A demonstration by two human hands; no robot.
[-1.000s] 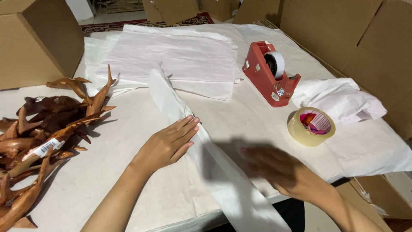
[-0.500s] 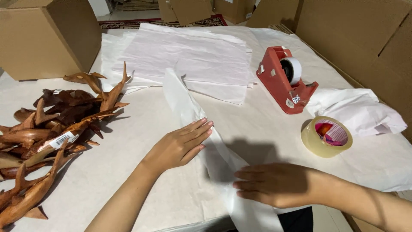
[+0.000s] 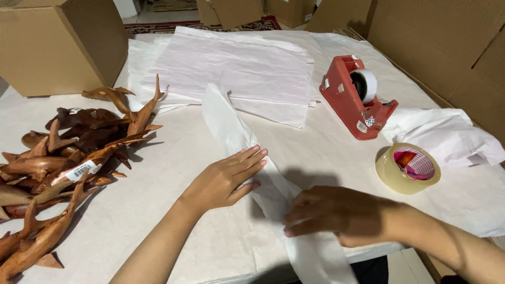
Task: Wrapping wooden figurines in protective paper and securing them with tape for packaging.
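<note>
Head view: left hand (image 3: 226,179) and right hand (image 3: 336,215) press flat, fingers spread, on folded paper strip (image 3: 247,158); surface (image 3: 173,173) between strip and wooden figures (image 3: 68,158) lies free.

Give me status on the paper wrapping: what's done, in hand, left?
Done: one crumpled white paper bundle lies by the tape roll. In hand: left hand and right hand press flat on a long folded paper strip. Left: the pile of wooden carvings lies unwrapped; the red tape dispenser sits untouched.
</note>
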